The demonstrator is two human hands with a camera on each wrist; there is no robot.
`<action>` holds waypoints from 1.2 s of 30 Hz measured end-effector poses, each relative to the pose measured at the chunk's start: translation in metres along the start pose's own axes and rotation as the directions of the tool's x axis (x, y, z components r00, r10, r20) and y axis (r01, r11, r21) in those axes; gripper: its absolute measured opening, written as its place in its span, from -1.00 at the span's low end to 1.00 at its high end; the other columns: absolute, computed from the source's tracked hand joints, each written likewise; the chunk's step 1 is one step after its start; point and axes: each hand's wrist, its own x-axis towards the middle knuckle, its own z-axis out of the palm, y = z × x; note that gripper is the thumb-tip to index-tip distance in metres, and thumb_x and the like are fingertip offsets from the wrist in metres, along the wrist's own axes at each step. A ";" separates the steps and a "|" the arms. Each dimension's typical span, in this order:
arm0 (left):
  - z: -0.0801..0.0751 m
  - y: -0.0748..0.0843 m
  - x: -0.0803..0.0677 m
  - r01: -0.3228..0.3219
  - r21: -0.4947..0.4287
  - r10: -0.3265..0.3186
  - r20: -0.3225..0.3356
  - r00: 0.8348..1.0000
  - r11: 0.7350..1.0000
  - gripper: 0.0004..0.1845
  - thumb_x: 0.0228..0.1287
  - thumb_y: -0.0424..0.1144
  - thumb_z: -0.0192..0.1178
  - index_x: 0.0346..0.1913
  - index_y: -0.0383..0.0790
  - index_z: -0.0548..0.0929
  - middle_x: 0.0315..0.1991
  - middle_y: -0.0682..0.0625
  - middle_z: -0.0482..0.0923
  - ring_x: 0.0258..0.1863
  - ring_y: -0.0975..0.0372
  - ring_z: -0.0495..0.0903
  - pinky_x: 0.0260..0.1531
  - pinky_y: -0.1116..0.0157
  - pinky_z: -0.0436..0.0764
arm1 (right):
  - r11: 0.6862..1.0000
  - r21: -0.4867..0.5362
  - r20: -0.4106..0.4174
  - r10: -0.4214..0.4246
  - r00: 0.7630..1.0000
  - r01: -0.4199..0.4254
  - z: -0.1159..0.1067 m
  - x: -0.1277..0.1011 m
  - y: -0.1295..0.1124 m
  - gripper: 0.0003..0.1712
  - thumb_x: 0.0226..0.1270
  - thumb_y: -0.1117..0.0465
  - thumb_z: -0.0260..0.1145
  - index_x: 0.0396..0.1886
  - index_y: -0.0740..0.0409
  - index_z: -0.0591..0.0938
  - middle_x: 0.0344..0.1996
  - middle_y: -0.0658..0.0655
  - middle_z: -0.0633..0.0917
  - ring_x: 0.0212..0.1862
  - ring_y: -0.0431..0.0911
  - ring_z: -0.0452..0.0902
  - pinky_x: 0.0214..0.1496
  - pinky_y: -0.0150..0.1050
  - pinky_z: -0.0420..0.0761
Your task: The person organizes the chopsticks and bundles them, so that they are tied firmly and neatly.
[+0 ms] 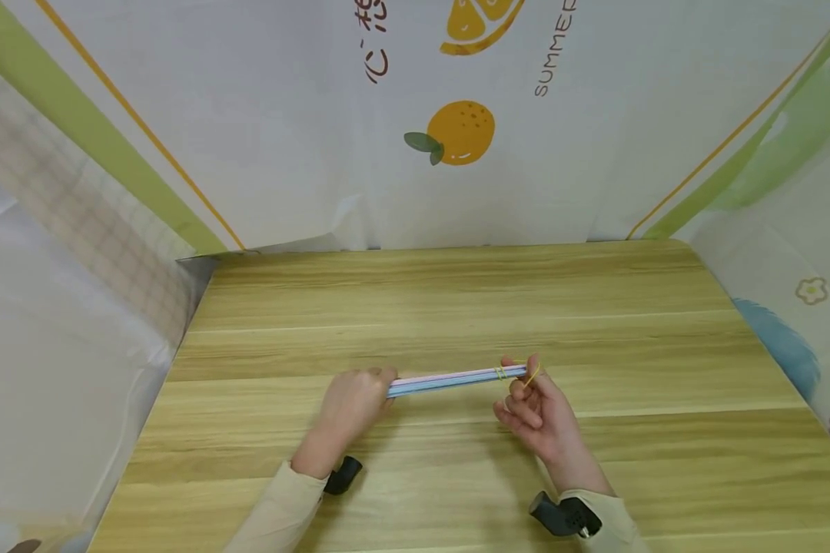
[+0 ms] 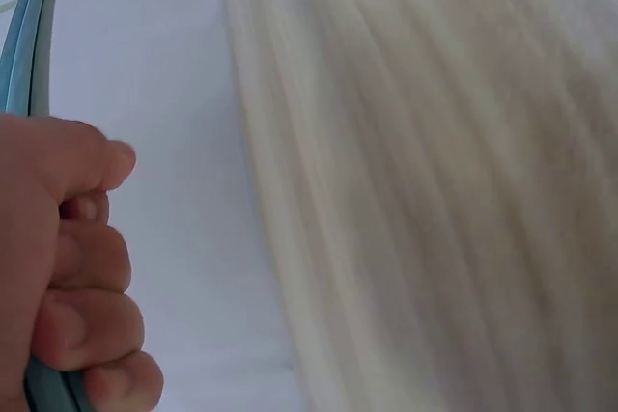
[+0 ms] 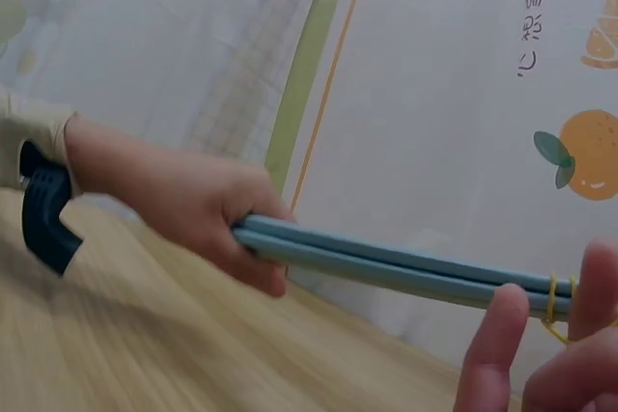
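Observation:
A bundle of long, slim chopsticks (image 1: 449, 380), light blue with a pink one among them, is held nearly level above the table. My left hand (image 1: 356, 392) grips one end in a fist, with blue ends showing below the fingers in the left wrist view. Near the other end, a yellow rubber band (image 1: 501, 373) is wound round the sticks. My right hand (image 1: 546, 415) holds a stretched loop of this band with its thumb and fingers at the tips. The right wrist view shows the band (image 3: 552, 301) crossing the blue sticks beside the raised fingers.
Beneath both hands lies a wood-grain table (image 1: 415, 307). A white sheet (image 1: 283, 153) printed with oranges and lettering hangs along its back edge. Pale cloths flank the table on both sides. Each wrist carries a black camera (image 1: 563, 516).

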 end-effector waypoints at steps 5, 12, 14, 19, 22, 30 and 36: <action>-0.004 -0.003 0.001 -0.037 -0.011 0.037 0.017 0.999 0.999 -0.76 -0.13 -0.30 0.47 -0.48 -0.15 0.55 -0.66 0.06 0.54 -0.77 0.34 0.38 -0.81 0.36 0.35 | 0.988 -0.145 -0.086 0.045 0.995 -0.057 -0.003 -0.003 0.001 -0.39 0.59 -0.01 -0.36 -0.13 0.04 0.65 -0.51 -0.09 0.72 -0.74 -0.21 -0.03 -0.11 -0.28 0.60; -0.004 -0.004 0.001 -0.057 0.014 0.057 0.026 0.998 0.998 -0.74 -0.13 -0.30 0.46 -0.51 -0.14 0.51 -0.66 0.08 0.53 -0.76 0.33 0.38 -0.81 0.35 0.35 | 0.923 -0.372 -0.223 0.016 0.975 -0.101 0.000 -0.001 0.007 -0.70 0.57 0.20 -0.18 -0.20 -0.02 0.52 -0.63 -0.15 0.65 -0.78 -0.25 0.03 -0.17 -0.26 0.63; -0.004 -0.003 0.001 -0.064 0.020 0.063 0.026 0.998 0.998 -0.74 -0.14 -0.30 0.45 -0.53 -0.13 0.50 -0.68 0.09 0.51 -0.77 0.35 0.36 -0.81 0.36 0.35 | 0.906 -0.406 -0.269 0.007 0.963 -0.120 0.002 0.000 0.009 -0.81 0.54 0.22 -0.09 -0.23 -0.03 0.47 -0.69 -0.15 0.58 -0.78 -0.27 0.05 -0.18 -0.26 0.62; -0.003 -0.001 0.001 -0.052 0.019 0.051 0.040 0.998 0.998 -0.73 -0.12 -0.30 0.44 -0.55 -0.12 0.48 -0.72 0.10 0.46 -0.79 0.38 0.29 -0.83 0.38 0.32 | 0.905 -0.403 -0.341 -0.014 0.940 -0.133 0.008 0.003 0.015 -0.88 0.50 0.18 0.00 -0.30 -0.04 0.43 -0.74 -0.14 0.47 -0.72 -0.29 0.19 -0.16 -0.21 0.57; -0.004 0.000 0.001 -0.031 0.010 0.031 0.057 0.998 0.999 -0.73 -0.09 -0.28 0.45 -0.55 -0.11 0.48 -0.71 0.10 0.48 -0.78 0.37 0.31 -0.83 0.37 0.33 | 0.928 -0.359 -0.332 -0.023 0.943 -0.103 0.010 0.003 0.015 -0.68 0.54 0.15 -0.13 -0.36 -0.08 0.53 -0.68 -0.13 0.55 -0.61 -0.28 0.36 -0.04 -0.12 0.51; -0.005 0.001 0.000 -0.003 0.029 0.001 0.081 0.997 1.000 -0.71 -0.08 -0.24 0.46 -0.56 -0.12 0.47 -0.70 0.08 0.49 -0.78 0.33 0.38 -0.82 0.35 0.35 | 0.982 -0.189 -0.436 -0.064 0.898 -0.022 0.016 0.002 0.016 -0.55 0.55 0.08 -0.25 -0.42 0.00 0.53 -0.49 0.02 0.62 -0.39 -0.15 0.51 0.10 0.05 0.45; -0.002 0.001 -0.002 -0.008 0.060 0.003 0.081 0.997 0.998 -0.69 -0.07 -0.24 0.45 -0.57 -0.12 0.45 -0.71 0.08 0.47 -0.79 0.35 0.35 -0.82 0.37 0.35 | 0.992 -0.128 -0.576 -0.061 0.815 -0.017 0.021 0.001 0.019 -0.61 0.54 0.06 -0.16 -0.42 0.04 0.52 -0.46 0.04 0.61 -0.38 -0.16 0.51 0.06 -0.05 0.53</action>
